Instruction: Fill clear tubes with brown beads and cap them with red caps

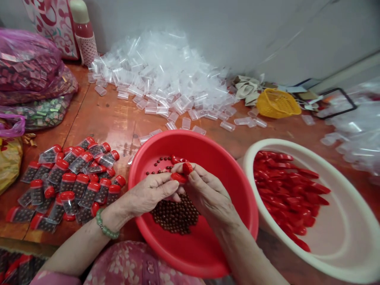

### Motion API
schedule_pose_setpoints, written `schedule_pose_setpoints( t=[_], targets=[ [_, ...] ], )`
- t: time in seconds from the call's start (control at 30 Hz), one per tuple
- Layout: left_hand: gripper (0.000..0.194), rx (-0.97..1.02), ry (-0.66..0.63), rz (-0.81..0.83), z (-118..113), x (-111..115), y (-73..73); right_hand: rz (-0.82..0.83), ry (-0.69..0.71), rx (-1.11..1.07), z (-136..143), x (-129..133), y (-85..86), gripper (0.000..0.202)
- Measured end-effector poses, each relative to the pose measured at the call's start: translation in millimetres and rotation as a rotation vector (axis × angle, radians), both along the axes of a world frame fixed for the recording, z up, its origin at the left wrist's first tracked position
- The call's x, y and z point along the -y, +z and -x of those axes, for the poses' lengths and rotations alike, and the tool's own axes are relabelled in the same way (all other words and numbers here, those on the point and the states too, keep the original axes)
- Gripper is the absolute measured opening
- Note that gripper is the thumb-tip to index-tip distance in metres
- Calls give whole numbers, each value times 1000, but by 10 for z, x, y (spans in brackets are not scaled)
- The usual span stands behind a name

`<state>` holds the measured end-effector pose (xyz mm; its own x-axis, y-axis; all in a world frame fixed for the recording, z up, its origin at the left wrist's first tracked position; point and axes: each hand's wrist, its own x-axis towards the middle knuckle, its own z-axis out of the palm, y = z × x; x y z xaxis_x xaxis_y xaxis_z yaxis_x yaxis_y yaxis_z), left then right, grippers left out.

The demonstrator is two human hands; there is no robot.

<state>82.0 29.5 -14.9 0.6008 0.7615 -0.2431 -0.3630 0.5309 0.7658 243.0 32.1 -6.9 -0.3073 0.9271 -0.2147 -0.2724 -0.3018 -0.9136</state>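
Both hands meet over a red basin (228, 178) that holds a heap of small brown balls (175, 215). My left hand (151, 192), with a green bead bracelet at its wrist, pinches a red cap (179, 177) between thumb and fingers. My right hand (209, 194) holds another red piece (187, 168) between thumb and forefinger, right beside the cap; whether the two pieces are joined cannot be made out. Behind the fingers, another red piece (178, 159) lies in the basin near a few loose balls.
Filled red-capped containers (80, 184) lie at the left. Clear empty containers (166, 75) are piled at the back. A white basin (347, 198) of red parts stands right, a yellow basket (278, 103) behind it. Bags (29, 67) and a bottle (84, 35) stand back left.
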Motion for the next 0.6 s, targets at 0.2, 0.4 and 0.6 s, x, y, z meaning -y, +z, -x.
schedule_pose_setpoints(
  t=[0.2,0.4,0.6],
  targets=[
    [25,-37,-14,-69,27,-24,79,-110,-35,-4,-29,-6,-16,17],
    [34,-37,-25,-94,21,-30,48,-286,-36,204,-71,3,-2,20],
    [39,51,-5,-18,0,-10,18,-861,-42,760,-131,23,49,29]
  ],
)
